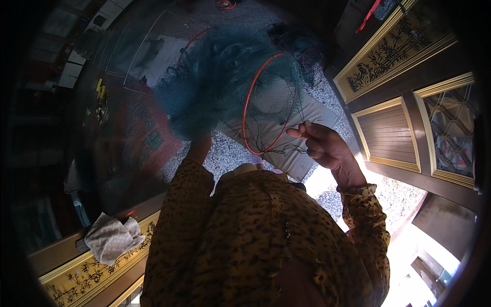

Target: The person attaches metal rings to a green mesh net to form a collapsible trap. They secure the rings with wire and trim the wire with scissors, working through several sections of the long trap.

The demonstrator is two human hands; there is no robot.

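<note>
A heap of blue-green netting (215, 77) spreads in front of me, with an orange-red hoop (247, 97) standing upright at its right side. Thin dark cords (289, 149) trail from the hoop's lower part toward my right hand (326, 146). That hand is closed, its thumb and forefinger pinching a thin dark cord beside the hoop. My left hand (201, 147) reaches up under the netting's near left edge. Its fingers are hidden by the mesh, so their grip does not show. Part of a second orange-red hoop (197, 37) shows behind the heap.
A grey-beige board or cushion (299, 135) lies under the netting on the speckled floor (225, 158). A dark tangled bundle (304, 46) sits behind. Framed door panels (388, 134) stand at right. A pale cloth (112, 239) hangs on a panel at lower left.
</note>
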